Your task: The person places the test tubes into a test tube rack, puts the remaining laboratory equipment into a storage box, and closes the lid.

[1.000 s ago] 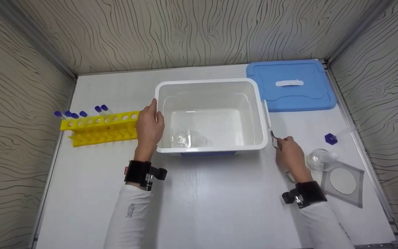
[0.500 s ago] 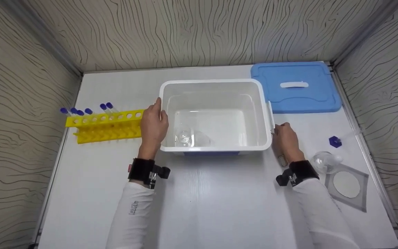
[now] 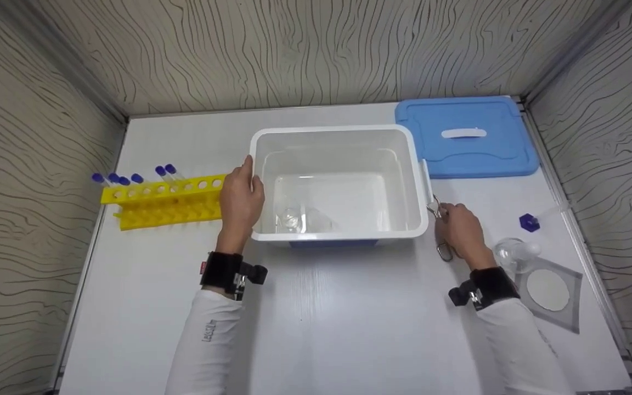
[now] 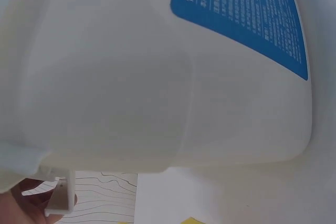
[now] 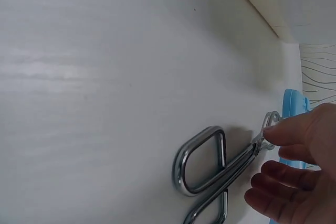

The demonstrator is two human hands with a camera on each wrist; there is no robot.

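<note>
The white table (image 3: 316, 318) carries a white tub (image 3: 338, 137) at its centre, open-topped, with a clear glass flask (image 3: 299, 220) lying inside near its 7 o'clock corner. At 1 o'clock from the tub a blue lid (image 3: 467, 156) lies flat. At 9 o'clock stands a yellow rack (image 3: 165, 203) with blue-capped tubes (image 3: 129, 179) at its far-left end. At 4 o'clock from the tub a grey mat (image 3: 565, 299) bears a white disc, with a second clear flask (image 3: 513, 253) just beside it and a small blue cap (image 3: 529, 222) further back.

The left hand (image 3: 241, 200) grips the tub's left rim, fingers curled over the edge. The right hand (image 3: 461, 230), at 3 o'clock from the tub, pinches metal tongs (image 5: 210, 174) near their pivot; their looped handles lie on the table beside the tub's right wall.
</note>
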